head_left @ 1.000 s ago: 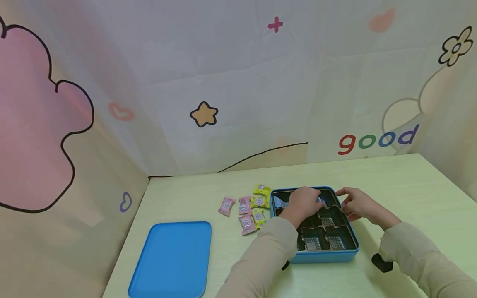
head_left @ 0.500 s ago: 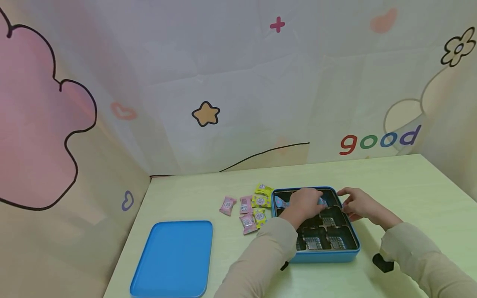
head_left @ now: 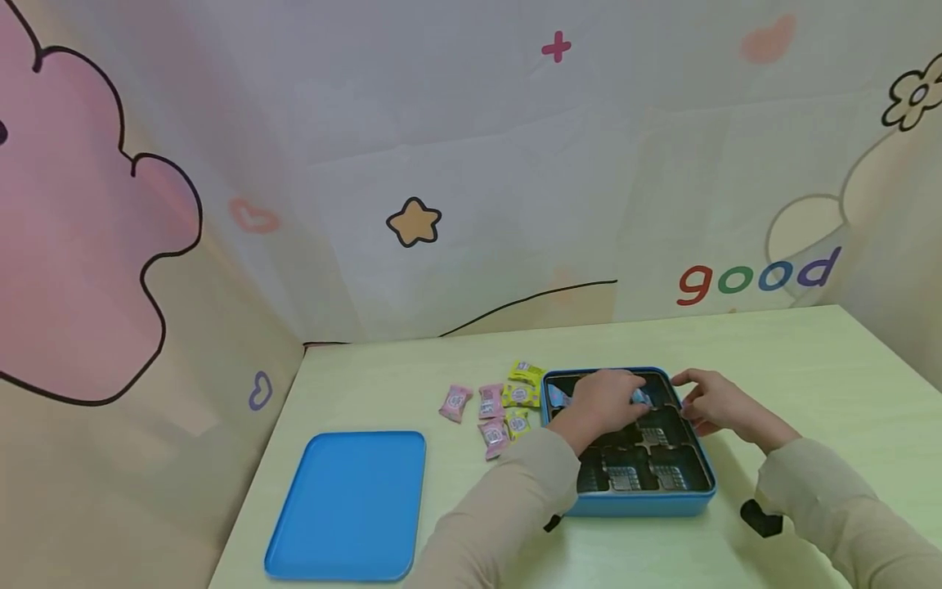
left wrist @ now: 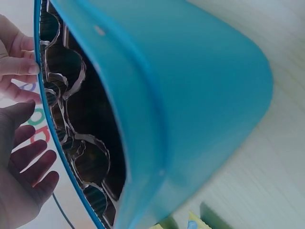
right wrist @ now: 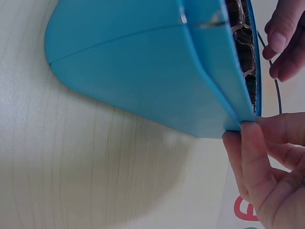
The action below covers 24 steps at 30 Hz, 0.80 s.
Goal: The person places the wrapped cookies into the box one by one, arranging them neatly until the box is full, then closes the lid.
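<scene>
blue box beside wrapped candies

On the table, the lid lies at the left, and the tin stands to the right of it, with the insert inside. Six sweets lie just left of the tin, farther back than the lid, while others show in the back part of the insert, on both sides of the left hand. The right hand is at the tin's right side, and the curtain hangs behind the table.
</scene>
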{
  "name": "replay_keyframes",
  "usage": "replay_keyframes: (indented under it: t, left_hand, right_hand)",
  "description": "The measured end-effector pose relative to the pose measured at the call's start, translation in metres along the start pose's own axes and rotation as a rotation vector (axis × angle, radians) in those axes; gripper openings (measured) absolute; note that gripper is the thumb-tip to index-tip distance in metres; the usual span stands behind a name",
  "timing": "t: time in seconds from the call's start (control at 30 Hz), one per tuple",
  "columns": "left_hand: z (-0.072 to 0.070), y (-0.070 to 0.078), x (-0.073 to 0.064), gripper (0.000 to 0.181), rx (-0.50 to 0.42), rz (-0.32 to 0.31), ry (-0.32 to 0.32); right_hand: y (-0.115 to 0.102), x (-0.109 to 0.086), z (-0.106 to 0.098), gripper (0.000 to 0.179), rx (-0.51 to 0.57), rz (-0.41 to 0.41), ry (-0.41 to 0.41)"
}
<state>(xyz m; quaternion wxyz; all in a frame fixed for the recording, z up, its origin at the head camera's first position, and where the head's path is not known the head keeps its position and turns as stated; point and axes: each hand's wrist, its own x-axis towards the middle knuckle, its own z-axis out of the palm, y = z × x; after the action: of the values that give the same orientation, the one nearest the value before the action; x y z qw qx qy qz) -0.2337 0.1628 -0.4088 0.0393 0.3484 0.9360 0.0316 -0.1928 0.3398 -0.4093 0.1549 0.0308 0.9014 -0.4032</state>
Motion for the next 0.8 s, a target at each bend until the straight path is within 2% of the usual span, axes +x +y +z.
replay_keyframes:
  t: [0.8]
  left_hand:
    - [-0.01,-0.028,-0.024,0.039,-0.108,0.035,0.067]
  right_hand:
    - [-0.001,0.001,0.0,0.049,-0.011,0.001,-0.006]
